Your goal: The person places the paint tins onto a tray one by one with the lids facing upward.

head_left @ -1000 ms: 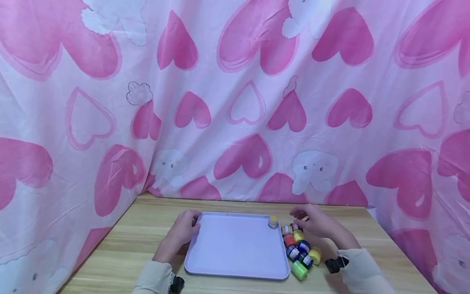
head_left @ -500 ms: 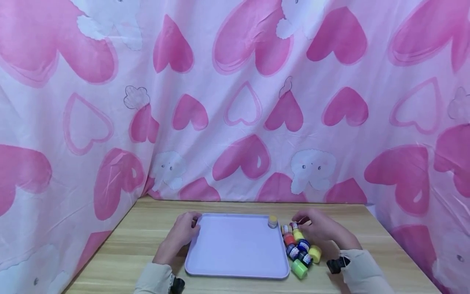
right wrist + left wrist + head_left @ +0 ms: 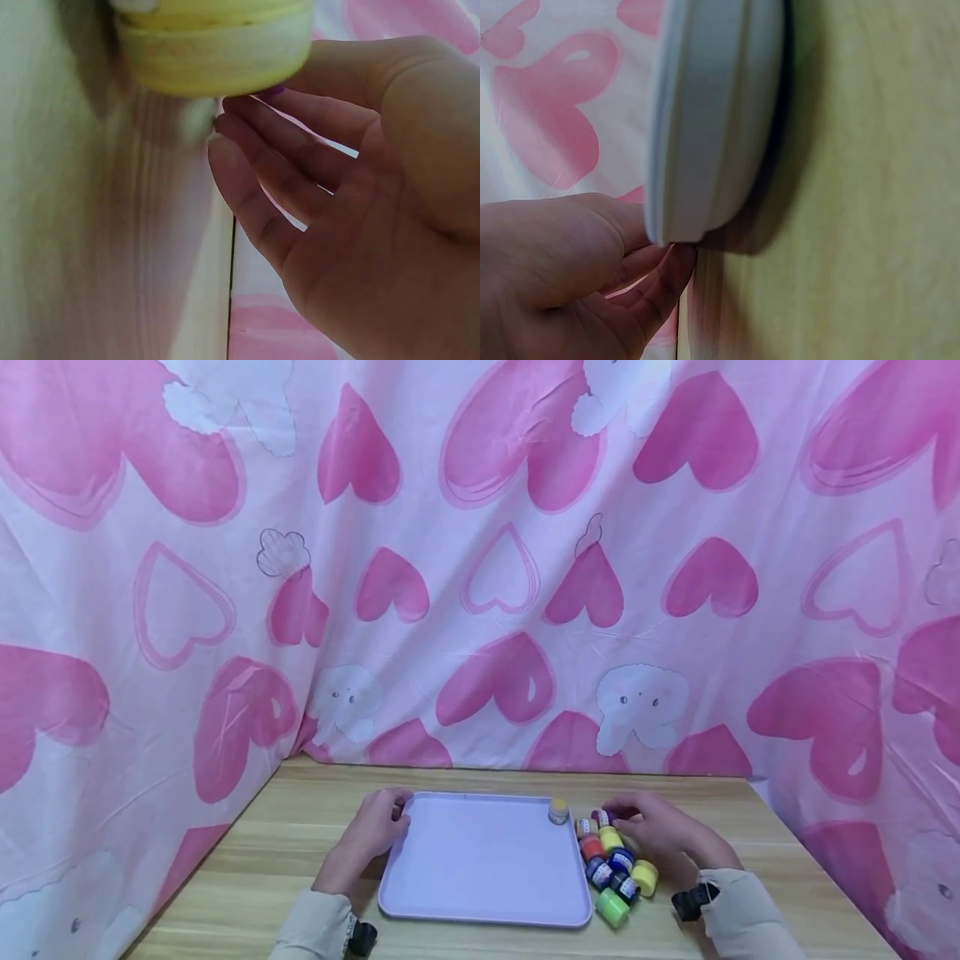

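Observation:
My left hand [image 3: 377,825] grips the far left corner of a pale lilac tray [image 3: 480,868], fingers at its rim; the left wrist view shows the tray's side wall [image 3: 705,112] close up. At the tray's right side my right hand [image 3: 654,822] pinches a small purple paint jar [image 3: 602,817] at the far end of a cluster of jars. Only a sliver of purple [image 3: 271,89] shows behind a yellow jar [image 3: 214,52] in the right wrist view. One ochre-lidded jar [image 3: 558,811] stands upright in the tray's far right corner.
Against the tray's right edge lie several more jars, among them a red one [image 3: 591,846], a dark blue one [image 3: 621,860] and a green one [image 3: 612,908]. A pink heart-print curtain [image 3: 495,610] surrounds the wooden table [image 3: 247,877] at back and sides.
My right hand has come down onto the purple jar, its fingers closing at the jar's side. The left hand and the tray stay in place.

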`<state>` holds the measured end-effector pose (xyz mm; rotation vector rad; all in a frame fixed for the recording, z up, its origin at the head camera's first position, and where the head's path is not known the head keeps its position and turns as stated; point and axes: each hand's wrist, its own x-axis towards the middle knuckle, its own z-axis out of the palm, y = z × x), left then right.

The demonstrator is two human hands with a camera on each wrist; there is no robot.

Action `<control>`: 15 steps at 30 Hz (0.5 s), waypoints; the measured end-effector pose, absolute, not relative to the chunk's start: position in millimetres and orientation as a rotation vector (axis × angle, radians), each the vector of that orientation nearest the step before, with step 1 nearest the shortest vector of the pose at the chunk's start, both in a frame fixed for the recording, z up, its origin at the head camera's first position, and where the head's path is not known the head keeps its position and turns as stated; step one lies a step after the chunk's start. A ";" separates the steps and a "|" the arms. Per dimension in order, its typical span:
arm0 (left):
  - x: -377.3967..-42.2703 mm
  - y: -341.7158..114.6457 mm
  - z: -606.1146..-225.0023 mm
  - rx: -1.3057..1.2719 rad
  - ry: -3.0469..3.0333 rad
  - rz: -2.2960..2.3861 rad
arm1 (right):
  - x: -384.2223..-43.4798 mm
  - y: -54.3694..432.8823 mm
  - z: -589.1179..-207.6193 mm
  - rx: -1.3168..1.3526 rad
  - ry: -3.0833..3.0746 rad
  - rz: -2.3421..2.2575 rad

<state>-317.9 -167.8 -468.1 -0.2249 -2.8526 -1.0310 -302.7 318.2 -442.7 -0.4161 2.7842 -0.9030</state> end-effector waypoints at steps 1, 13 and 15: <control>-318.1 -168.0 -468.1 -0.228 -2.850 -1.032 | -303.0 318.8 -443.5 -0.426 2.780 -0.907; -319.5 -170.5 -469.3 -0.216 -2.853 -1.056 | -304.0 320.8 -445.8 -0.401 2.781 -0.955; -319.7 -170.9 -469.6 -0.216 -2.851 -1.059 | -304.4 321.7 -446.6 -0.346 2.782 -0.981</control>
